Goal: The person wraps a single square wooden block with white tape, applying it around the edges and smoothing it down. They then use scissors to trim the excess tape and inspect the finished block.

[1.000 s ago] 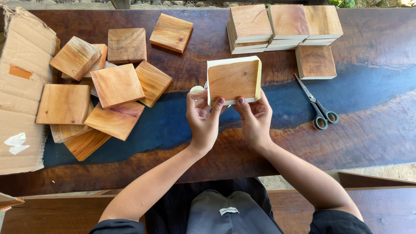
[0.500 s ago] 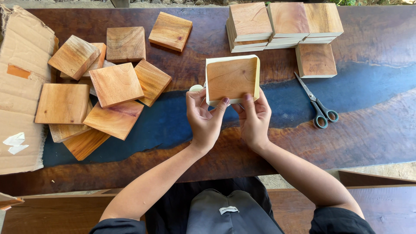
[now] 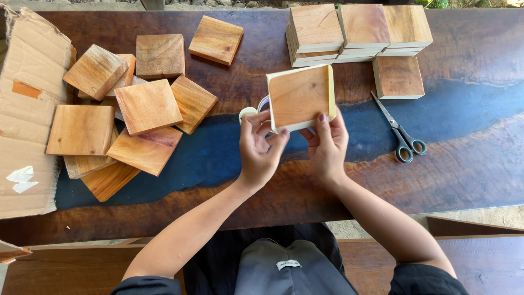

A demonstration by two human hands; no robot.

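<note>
Both our hands gripped one square wooden tile (image 3: 299,95) above the table (image 3: 469,164): left hand (image 3: 261,148) and right hand (image 3: 326,146) fingers closed on its near edge, apparently steadying its pale taped rim. Scissors (image 3: 401,134) lay right, loose tiles (image 3: 147,106) left.

One head-worn camera looks steeply down, close over the table (image 3: 469,164) (no second view).

Bright, even daylight, soft shadows, mild sheen on the table (image 3: 464,164), perhaps slight edge distortion.
</note>
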